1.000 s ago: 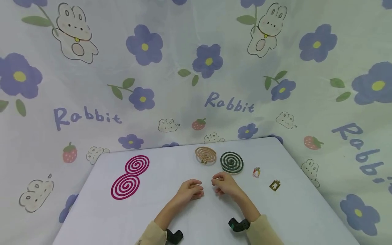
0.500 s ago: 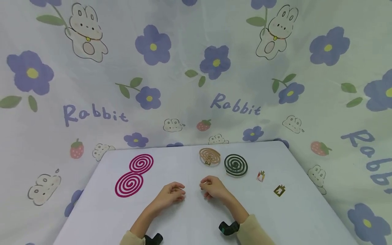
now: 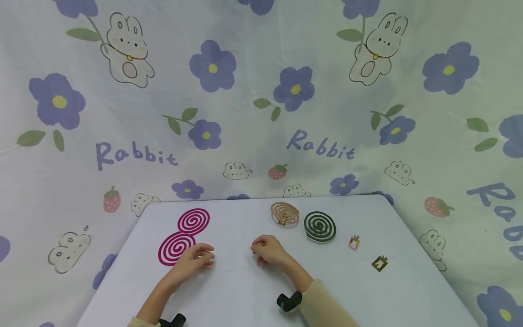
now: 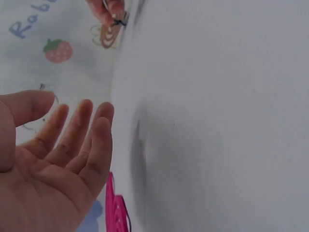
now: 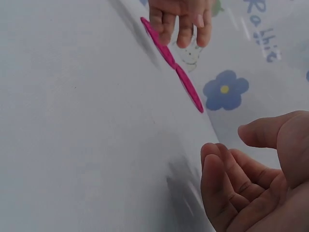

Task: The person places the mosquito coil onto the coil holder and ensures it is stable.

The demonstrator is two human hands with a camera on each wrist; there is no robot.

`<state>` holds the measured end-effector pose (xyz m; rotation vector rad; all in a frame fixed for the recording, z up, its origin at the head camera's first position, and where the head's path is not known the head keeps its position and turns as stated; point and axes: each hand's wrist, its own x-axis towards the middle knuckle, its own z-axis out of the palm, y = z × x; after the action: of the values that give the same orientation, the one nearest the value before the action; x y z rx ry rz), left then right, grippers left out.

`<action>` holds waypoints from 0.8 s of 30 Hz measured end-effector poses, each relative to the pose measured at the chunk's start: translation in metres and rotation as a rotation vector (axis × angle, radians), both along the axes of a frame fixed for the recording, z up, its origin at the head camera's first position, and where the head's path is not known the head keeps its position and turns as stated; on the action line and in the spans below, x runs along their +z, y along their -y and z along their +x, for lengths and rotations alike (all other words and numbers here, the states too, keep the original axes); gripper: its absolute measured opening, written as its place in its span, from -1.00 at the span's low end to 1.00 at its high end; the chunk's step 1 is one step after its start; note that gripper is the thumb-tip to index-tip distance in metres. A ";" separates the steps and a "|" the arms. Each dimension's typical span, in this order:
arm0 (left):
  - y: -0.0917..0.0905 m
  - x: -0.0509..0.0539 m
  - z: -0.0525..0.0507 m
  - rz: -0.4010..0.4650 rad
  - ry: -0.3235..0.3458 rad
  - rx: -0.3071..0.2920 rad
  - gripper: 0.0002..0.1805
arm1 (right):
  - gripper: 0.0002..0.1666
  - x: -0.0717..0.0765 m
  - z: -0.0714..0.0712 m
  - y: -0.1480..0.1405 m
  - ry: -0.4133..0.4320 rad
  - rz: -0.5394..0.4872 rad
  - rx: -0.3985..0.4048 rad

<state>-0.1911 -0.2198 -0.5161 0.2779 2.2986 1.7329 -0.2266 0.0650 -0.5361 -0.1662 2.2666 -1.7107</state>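
Note:
My left hand (image 3: 189, 263) hangs beside the nearer of two magenta spirals (image 3: 167, 250), overlapping its right edge in the head view. The farther magenta spiral (image 3: 194, 221) adjoins it. In the left wrist view the hand (image 4: 63, 159) holds nothing, its fingers loosely bent and thumb apart. My right hand (image 3: 269, 250) is over the middle of the table, below a tan spiral (image 3: 285, 212) and left of a dark green spiral (image 3: 320, 226). Its fingers, loosely curled with the thumb apart, hold nothing in the right wrist view (image 5: 256, 179).
On the white table (image 3: 229, 290), a small red-and-white piece (image 3: 354, 242) and a gold frame-shaped piece (image 3: 380, 263) lie at the right. A small gold piece (image 3: 281, 222) sits at the tan spiral's front edge. A rabbit-print cloth (image 3: 253, 113) hangs behind the table.
Both hands have moved left, the left hand farther, reaching the nearer magenta spiral's edge in view. The gap between the hands has widened. The head view has shifted slightly.

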 end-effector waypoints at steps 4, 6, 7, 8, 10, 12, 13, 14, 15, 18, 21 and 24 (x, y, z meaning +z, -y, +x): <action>0.018 0.000 -0.003 -0.087 -0.075 0.077 -0.63 | -0.86 0.001 -0.007 0.017 -0.008 0.004 -0.002; 0.027 -0.001 -0.005 -0.141 -0.135 0.117 -0.67 | -0.87 0.001 -0.011 0.026 -0.003 0.008 0.007; 0.031 -0.002 -0.007 -0.167 -0.167 0.135 -0.70 | -0.87 0.002 -0.014 0.029 0.002 0.010 0.012; 0.035 -0.002 -0.009 -0.193 -0.202 0.150 -0.72 | -0.87 0.003 -0.017 0.033 0.003 0.014 0.015; 0.042 -0.001 -0.012 -0.258 -0.266 0.194 -0.77 | -0.88 0.004 -0.021 0.041 0.000 0.021 0.013; 0.049 -0.001 -0.014 -0.318 -0.322 0.221 -0.80 | -0.89 0.004 -0.025 0.049 0.003 0.036 0.008; 0.053 0.000 -0.014 -0.347 -0.339 0.231 -0.80 | -0.89 0.004 -0.026 0.052 0.004 0.043 0.006; 0.056 0.001 -0.014 -0.370 -0.351 0.237 -0.80 | -0.89 0.004 -0.027 0.055 0.002 0.050 0.007; 0.058 0.001 -0.013 -0.397 -0.359 0.245 -0.81 | -0.90 0.003 -0.028 0.057 0.006 0.054 0.009; 0.065 0.003 -0.010 -0.442 -0.349 0.254 -0.80 | -0.90 -0.001 -0.028 0.064 0.026 0.042 0.020; 0.072 0.002 -0.009 -0.474 -0.345 0.268 -0.80 | -0.90 -0.004 -0.027 0.071 0.026 0.017 0.023; 0.079 -0.001 -0.009 -0.484 -0.339 0.282 -0.78 | -0.89 -0.007 -0.027 0.080 0.019 0.006 0.030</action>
<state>-0.1998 -0.2986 -0.5175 0.1665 3.0393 1.2421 -0.2532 -0.0146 -0.5434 -0.1813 2.2446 -1.6830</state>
